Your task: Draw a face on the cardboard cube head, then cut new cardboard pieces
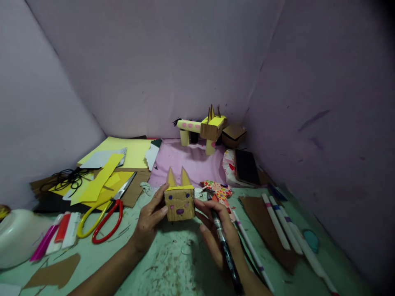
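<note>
A small cardboard box head (pixel 180 207) with two pointed yellow ears, dark eyes, pink cheeks and a purple mouth faces me near the middle. My left hand (pixel 149 222) grips it by its left side, thumb in front. In my right hand (pixel 220 230) lies a black pen (pixel 224 242), slanting down toward my wrist. Fingertips of that hand touch the head's right edge. Behind, on pink cloth, stands a yellow animal figure (pixel 189 125) with pink spots, paper-tube legs and a cardboard box head.
Scissors (pixel 114 209) lie open at left, beside yellow paper (pixel 105 179) and black cord (pixel 69 179). Several markers (pixel 276 222) and a brown cardboard piece (pixel 265 230) lie at right. A phone (pixel 247 166) rests farther back. Walls enclose the table's back and sides.
</note>
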The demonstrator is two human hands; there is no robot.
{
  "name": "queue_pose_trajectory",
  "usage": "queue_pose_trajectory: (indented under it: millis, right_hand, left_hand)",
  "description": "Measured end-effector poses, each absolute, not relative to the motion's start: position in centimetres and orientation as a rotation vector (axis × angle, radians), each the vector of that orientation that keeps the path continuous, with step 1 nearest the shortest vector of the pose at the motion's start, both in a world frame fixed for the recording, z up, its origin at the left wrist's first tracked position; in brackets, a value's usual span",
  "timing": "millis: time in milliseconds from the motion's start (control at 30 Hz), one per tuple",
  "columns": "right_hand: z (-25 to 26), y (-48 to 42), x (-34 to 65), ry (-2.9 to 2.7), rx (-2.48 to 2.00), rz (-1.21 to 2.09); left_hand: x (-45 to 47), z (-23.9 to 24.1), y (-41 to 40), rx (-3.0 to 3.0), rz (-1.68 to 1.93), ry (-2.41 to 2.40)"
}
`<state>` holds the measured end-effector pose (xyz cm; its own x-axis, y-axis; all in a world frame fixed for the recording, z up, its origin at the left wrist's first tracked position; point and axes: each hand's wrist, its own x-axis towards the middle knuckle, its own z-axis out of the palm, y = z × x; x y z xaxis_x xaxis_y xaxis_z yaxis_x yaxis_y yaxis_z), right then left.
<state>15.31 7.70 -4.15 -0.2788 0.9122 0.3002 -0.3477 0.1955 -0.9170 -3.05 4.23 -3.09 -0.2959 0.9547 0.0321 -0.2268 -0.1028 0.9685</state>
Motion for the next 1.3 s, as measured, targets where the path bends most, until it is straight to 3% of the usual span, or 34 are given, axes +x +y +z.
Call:
queue_pose_trajectory:
  millis: [500, 767, 1300]
  right_hand:
    - [-5.4, 8.9, 16.2, -1.398, -0.411, 1.444]
    - [-4.6, 8.1, 15.6, -1.307, -0.504, 1.409]
    - [-4.3, 8.1, 15.6, -1.312, -0.492, 1.399]
  left_hand:
    - [-2.7, -3.4, 4.5, 0.967, 1.569, 0.877]
    - [-2.1, -3.2, 4.3, 1.174, 1.496, 1.224]
    - [-1.9, -3.2, 4.5, 1.266, 1.512, 1.201]
